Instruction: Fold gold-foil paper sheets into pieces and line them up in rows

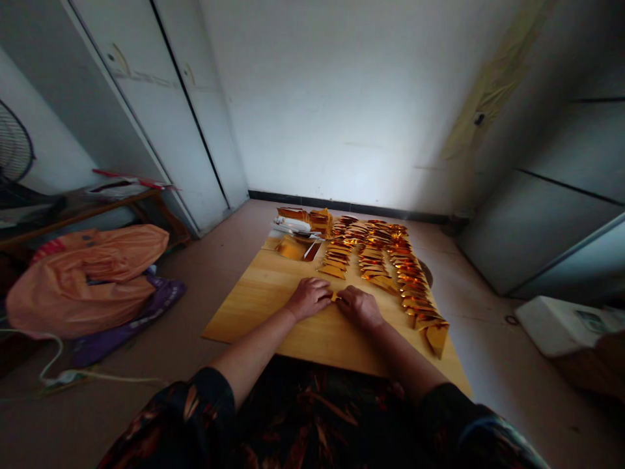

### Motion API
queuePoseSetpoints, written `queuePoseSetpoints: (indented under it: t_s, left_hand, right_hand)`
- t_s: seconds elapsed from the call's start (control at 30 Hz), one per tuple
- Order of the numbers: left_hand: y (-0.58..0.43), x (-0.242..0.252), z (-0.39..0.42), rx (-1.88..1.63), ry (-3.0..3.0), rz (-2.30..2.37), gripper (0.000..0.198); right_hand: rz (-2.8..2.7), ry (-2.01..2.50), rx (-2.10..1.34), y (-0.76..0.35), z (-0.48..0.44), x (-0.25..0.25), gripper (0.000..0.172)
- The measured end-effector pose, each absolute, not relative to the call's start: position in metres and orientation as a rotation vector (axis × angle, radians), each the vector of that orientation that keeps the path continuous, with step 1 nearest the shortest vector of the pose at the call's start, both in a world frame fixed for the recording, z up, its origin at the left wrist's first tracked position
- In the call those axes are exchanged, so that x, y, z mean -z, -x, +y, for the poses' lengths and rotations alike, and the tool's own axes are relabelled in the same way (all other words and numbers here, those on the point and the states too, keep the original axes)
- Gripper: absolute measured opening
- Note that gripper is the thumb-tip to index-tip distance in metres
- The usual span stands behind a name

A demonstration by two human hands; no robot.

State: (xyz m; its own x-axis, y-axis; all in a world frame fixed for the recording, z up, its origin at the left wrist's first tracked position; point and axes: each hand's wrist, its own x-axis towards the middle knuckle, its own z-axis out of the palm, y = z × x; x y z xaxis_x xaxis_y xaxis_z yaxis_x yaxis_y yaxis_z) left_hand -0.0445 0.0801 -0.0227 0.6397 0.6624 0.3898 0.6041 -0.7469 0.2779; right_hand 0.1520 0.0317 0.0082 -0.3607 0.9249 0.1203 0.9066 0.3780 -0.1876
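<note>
My left hand (308, 298) and my right hand (360, 306) rest knuckles-up on a low wooden table (263, 293), fingers curled and pressed together over a small gold foil paper piece (336, 296) that peeks out between them. Beyond the hands, folded gold foil pieces (375, 257) lie in three overlapping rows running to the table's far end; the right row curves down to the near right edge (432, 329). A stack of unfolded gold foil sheets (295, 247) sits at the far left of the table beside a white packet (291, 226).
An orange plastic bag (88, 277) over a purple one lies on the floor at left, with a white cable (73, 376) nearby. A bench (97, 205) and fan (14, 150) stand at far left, a white box (561, 322) at right. Walls and cupboard doors enclose the room.
</note>
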Motion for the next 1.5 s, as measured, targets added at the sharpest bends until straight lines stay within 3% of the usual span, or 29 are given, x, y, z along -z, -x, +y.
queuePoseSetpoints:
  t_s: [0.47,1.0,1.27,1.5]
  left_hand:
    - [0.043,0.018,0.077,-0.717,-2.728,1.074,0.018]
    - [0.042,0.018,0.074,-0.75,-2.654,1.068,0.028]
    - [0.028,0.013,0.063,-1.181,-2.013,1.39,0.057]
    - [0.016,-0.003,0.057,-1.059,-1.39,1.475,0.066]
  right_hand:
    - [-2.492,1.683,-0.115,-0.147,0.033,-0.018,0.028]
    - [-2.577,1.496,0.192,-0.143,0.037,0.004,0.021]
    - [-2.329,1.56,0.252,-0.142,0.034,0.002,0.022]
    - [-2.312,1.527,0.262,-0.14,0.033,-0.01,0.02]
